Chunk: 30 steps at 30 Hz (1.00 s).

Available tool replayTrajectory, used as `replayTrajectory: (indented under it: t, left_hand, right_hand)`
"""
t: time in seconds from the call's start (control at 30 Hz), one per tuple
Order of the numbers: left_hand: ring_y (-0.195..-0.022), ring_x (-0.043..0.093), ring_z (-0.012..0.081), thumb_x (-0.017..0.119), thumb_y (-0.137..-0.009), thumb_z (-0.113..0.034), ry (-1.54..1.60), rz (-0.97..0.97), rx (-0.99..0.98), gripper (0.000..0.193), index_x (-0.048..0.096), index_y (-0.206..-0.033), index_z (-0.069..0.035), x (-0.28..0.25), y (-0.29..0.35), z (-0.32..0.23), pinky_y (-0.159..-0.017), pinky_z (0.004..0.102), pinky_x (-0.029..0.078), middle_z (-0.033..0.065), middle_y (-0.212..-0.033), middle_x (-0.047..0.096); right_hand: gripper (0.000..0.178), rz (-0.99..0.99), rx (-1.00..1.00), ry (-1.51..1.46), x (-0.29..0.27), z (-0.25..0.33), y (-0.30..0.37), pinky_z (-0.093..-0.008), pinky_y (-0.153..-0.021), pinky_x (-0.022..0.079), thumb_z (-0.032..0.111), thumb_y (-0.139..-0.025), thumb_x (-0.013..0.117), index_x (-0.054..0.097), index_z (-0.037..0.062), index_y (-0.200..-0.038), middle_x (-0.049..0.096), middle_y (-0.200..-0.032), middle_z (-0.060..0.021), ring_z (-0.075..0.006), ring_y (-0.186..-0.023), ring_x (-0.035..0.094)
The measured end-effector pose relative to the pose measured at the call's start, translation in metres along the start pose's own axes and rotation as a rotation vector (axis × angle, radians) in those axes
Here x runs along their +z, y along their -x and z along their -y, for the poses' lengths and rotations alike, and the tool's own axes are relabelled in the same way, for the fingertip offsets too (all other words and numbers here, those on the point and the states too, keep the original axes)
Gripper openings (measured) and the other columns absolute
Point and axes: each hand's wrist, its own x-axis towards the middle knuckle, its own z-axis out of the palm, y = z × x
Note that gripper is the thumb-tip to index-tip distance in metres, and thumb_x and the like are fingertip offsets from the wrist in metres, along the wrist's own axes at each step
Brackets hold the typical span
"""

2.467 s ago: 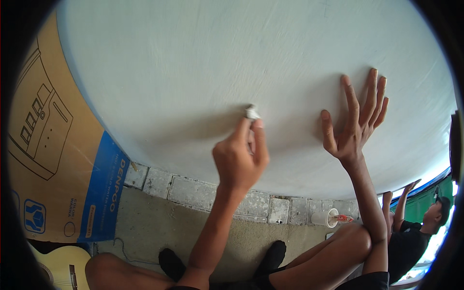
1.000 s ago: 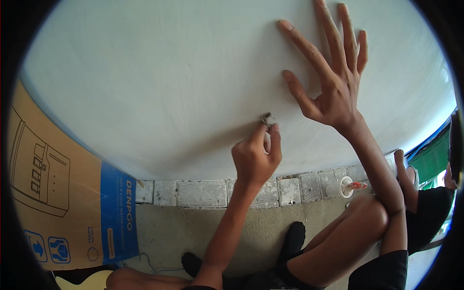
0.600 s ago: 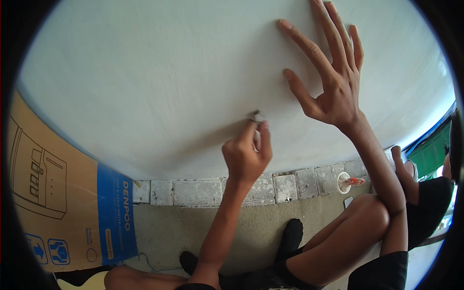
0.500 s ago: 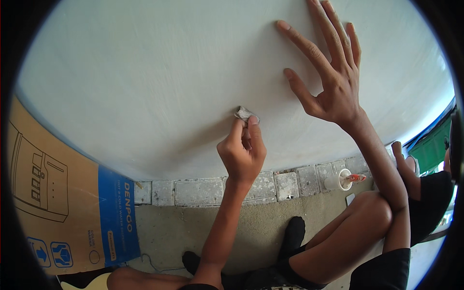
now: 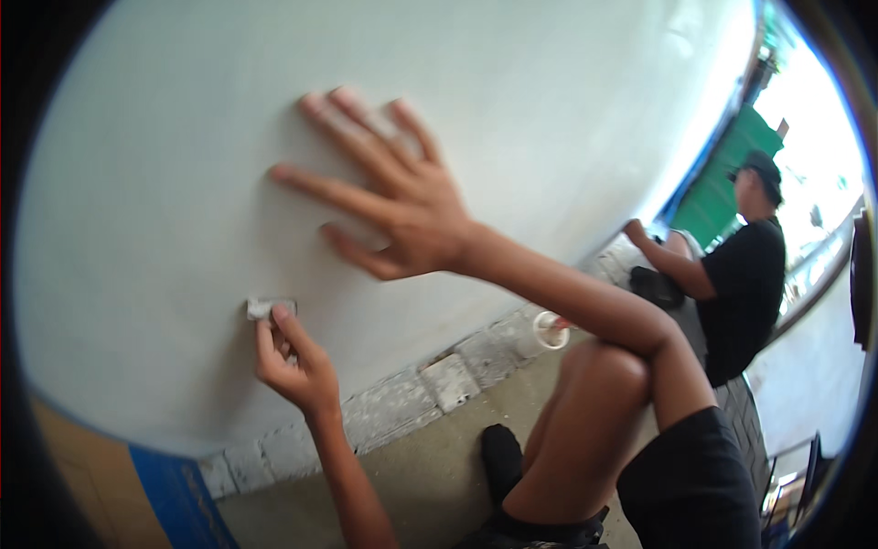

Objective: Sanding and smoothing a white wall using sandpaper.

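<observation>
Between the thumb and fingers of my left hand (image 5: pixel 300 371) is a small folded whitish-grey piece (image 5: pixel 265 308); whether it is cloth or sandpaper I cannot tell. Its edge rests against the pale, smooth wall (image 5: pixel 146 201) in front of me. Above and to the right, my right hand (image 5: pixel 416 218) lies on the same wall, fingers spread and holding nothing. The right forearm slants over my bent knee (image 5: pixel 613 380). Some blur softens both hands.
Grey blocks (image 5: pixel 389 403) line the wall's foot. A white cup (image 5: pixel 551 331) with something red in it stands beside them. The cardboard box (image 5: pixel 87 476) with a blue band is at lower left. Another person (image 5: pixel 741 284) in black sits at the right, near a green panel (image 5: pixel 722 174).
My view has swung right and tilted, bringing the other person more fully into sight. The folded piece looks flatter and is still pinched in my left hand. My right hand remains spread on the wall.
</observation>
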Motion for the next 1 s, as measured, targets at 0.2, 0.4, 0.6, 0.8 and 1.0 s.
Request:
replayTrajectory:
  t: [0.2,0.4,0.6,0.8,1.0]
  left_hand:
    - [-0.065,0.071,0.0165,0.061,-0.102,-0.015,-0.137,0.326,0.124,0.021,0.068,-0.098,0.005,0.022,0.031,-0.009,-0.056,0.0312,0.052,0.0127,-0.073,0.071]
    - [-0.054,0.055,0.0100,0.058,-0.104,-0.015,-0.086,0.004,0.075,0.024,0.066,-0.092,0.004,-0.010,-0.002,-0.002,-0.051,0.0281,0.042,0.0039,-0.062,0.059]
    - [-0.048,0.043,0.0066,0.059,-0.103,-0.015,-0.165,0.096,0.218,0.023,0.065,-0.089,0.003,0.000,0.011,0.007,-0.045,0.0272,0.030,0.0000,-0.058,0.051]
    - [-0.055,0.045,0.0033,0.059,-0.105,-0.019,-0.220,0.130,0.230,0.025,0.066,-0.096,0.003,-0.021,0.000,0.018,-0.047,0.0256,0.033,-0.0021,-0.067,0.058]
    - [-0.057,0.047,0.0030,0.059,-0.104,-0.018,-0.186,0.005,0.204,0.026,0.066,-0.099,0.007,-0.026,-0.008,0.016,-0.049,0.0231,0.035,0.0000,-0.069,0.059]
  right_hand:
    - [0.067,-0.058,-0.023,-0.048,0.003,0.004,-0.004,-0.0616,-0.125,0.010,0.037,-0.088,0.061,0.044,0.0352,-0.152,0.021,-0.169,-0.0116,-0.0296,-0.157,0.018]
    - [0.064,-0.037,-0.026,-0.033,0.006,0.001,0.000,-0.0621,-0.125,0.008,0.037,-0.089,0.060,0.045,0.0354,-0.152,0.022,-0.169,-0.0113,-0.0294,-0.157,0.018]
    - [0.063,-0.071,-0.021,-0.042,0.010,0.004,-0.002,-0.0629,-0.124,0.005,0.038,-0.089,0.060,0.046,0.0352,-0.151,0.022,-0.169,-0.0114,-0.0292,-0.157,0.018]
    - [0.063,-0.070,-0.020,-0.038,0.009,0.006,-0.004,-0.0636,-0.124,0.005,0.037,-0.088,0.061,0.047,0.0352,-0.150,0.023,-0.169,-0.0116,-0.0298,-0.157,0.018]
    - [0.062,-0.076,-0.012,-0.048,0.011,0.007,-0.005,-0.0644,-0.124,0.004,0.038,-0.089,0.062,0.048,0.0344,-0.149,0.022,-0.169,-0.0120,-0.0299,-0.158,0.016]
